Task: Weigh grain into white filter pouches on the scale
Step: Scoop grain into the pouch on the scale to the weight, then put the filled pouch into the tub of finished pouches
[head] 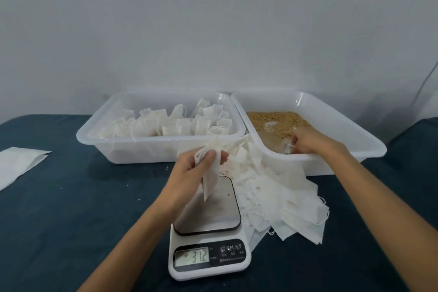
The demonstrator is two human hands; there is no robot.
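My left hand [194, 168] grips an empty white filter pouch [211, 178] that hangs above the metal plate of the small digital scale [208, 239]. The scale's display reads 31.2. My right hand [310, 141] reaches into the right white tray [355, 130], which holds brown grain [277, 121]. Its fingers are curled around something small and white at the grain's near edge; I cannot tell what it is. A loose pile of empty pouches [279, 197] lies between the scale and the grain tray.
A left white tray [99, 135] holds several filled pouches standing upright. A flat white paper bag [19, 163] lies at the far left on the dark blue cloth. A grey wall stands behind the trays.
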